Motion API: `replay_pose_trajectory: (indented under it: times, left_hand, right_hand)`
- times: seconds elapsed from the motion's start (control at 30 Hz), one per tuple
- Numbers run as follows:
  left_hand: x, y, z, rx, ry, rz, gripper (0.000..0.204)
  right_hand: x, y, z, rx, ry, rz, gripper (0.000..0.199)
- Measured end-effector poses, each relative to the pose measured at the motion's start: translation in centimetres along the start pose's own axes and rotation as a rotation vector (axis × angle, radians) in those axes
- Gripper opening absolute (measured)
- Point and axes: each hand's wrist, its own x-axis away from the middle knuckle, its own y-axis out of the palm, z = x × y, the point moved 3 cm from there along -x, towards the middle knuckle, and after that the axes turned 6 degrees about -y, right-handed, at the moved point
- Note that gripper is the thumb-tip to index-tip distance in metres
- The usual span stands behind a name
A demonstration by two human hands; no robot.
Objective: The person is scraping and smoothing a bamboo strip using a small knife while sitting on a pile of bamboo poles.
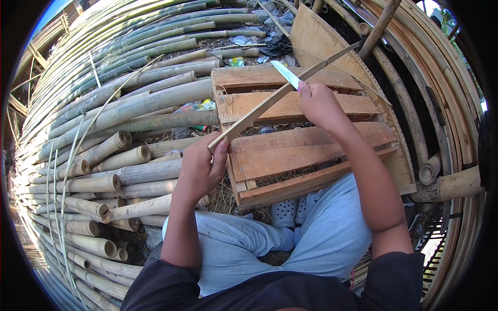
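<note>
1. Head view, centre: the left hand is wrapped around the lower end of a bamboo strip, which slants toward the upper right.
2. Upper centre: the right hand clasps a knife at the strip.
3. Centre right: slatted wooden crate.

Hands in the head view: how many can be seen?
2: the left hand grips the lower end of the flat strip; the right hand holds the knife above the wooden crate.
</note>
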Motion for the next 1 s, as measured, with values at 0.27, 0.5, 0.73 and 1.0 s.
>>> replay_pose_trajectory:
  times: [0.27,0.5,0.73,1.0]
  left_hand:
    - [0.0,-0.1,0.1,-0.012,0.073,-0.008,0.018]
    - [0.0,-0.1,0.2,0.015,0.043,-0.034,0.016]
    - [0.0,0.2,0.3,0.019,0.075,-0.022,0.017]
    - [0.0,0.3,0.5,0.023,0.05,-0.011,0.017]
  right_hand:
    - [-0.2,-0.2,-1.1,-0.168,0.087,-0.085,0.051]
    - [-1.4,0.2,-0.2,-0.134,0.104,0.015,0.052]
    - [-2.1,-0.7,0.7,-0.218,0.238,-0.025,0.053]
    - [-2.3,-1.6,0.1,-0.13,0.224,0.017,0.055]
